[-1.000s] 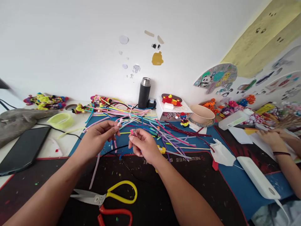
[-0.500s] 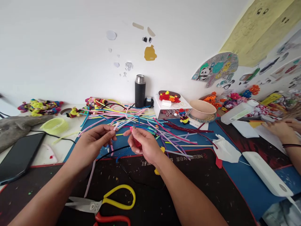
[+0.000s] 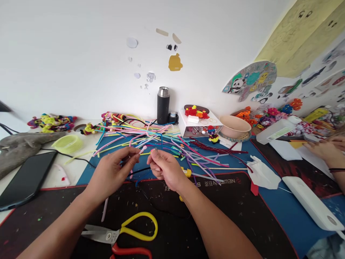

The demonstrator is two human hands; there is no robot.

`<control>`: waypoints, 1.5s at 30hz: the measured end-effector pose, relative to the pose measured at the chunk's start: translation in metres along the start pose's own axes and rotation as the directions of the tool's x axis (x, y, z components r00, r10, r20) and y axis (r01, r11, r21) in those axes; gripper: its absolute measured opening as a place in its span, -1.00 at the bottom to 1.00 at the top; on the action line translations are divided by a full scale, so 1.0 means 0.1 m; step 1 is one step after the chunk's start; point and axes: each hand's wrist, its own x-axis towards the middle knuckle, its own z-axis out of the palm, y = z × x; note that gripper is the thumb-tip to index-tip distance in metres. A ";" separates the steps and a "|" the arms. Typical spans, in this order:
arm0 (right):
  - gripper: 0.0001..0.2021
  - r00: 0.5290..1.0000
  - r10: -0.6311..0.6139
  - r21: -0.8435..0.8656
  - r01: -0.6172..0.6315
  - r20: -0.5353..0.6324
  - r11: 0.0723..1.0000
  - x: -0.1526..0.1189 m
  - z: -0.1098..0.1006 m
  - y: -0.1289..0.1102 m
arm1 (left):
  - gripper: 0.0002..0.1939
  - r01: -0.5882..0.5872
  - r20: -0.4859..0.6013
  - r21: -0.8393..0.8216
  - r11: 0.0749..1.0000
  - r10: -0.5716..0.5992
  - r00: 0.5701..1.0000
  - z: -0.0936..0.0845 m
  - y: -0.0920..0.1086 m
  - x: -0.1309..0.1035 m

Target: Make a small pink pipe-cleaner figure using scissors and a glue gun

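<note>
Above the black mat, my left hand (image 3: 114, 172) pinches a pale pink stem (image 3: 143, 149) between thumb and fingertips, its curled tip pointing toward the other hand. My right hand (image 3: 167, 167) is closed just to the right, with a small pinkish-red bit (image 3: 154, 151) at its fingertips; most of that piece is hidden. A narrow gap separates the two hands' fingertips. Scissors (image 3: 109, 236) with one yellow and one red handle lie open on the mat below the hands. Behind them spreads a pile of colourful fuzzy stems (image 3: 159, 138).
A black flask (image 3: 163, 108), a white box (image 3: 185, 125) and a pinkish bowl (image 3: 234, 126) stand near the wall. A phone (image 3: 28, 178) lies at left, a white device (image 3: 309, 201) at right. Another person's hand (image 3: 322, 151) rests at the far right.
The view has shifted slightly, moving the scene a little right. My left hand's pale pink tip has turned more toward my right hand, and my right fingers are more tightly closed.
</note>
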 end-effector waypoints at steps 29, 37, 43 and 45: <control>-0.52 0.973 -0.077 -0.470 -0.034 -0.216 0.882 -0.01 0.16 0.18 | -0.73 -0.463 0.005 0.414 0.784 0.507 0.862 0.03 0.04 -0.05; -0.53 0.972 -0.071 -0.427 -0.032 -0.223 0.904 0.04 0.12 0.27 | -0.75 -0.495 0.016 0.414 0.764 0.538 0.843 0.05 0.02 -0.05; -0.53 0.974 -0.071 -0.414 -0.025 -0.215 0.910 0.06 0.09 0.34 | -0.77 -0.526 0.044 0.458 0.717 0.573 0.819 0.05 -0.01 -0.05; -0.52 0.974 -0.065 -0.411 -0.030 -0.216 0.911 0.06 0.09 0.35 | -0.77 -0.536 0.058 0.472 0.700 0.582 0.811 0.05 -0.03 -0.05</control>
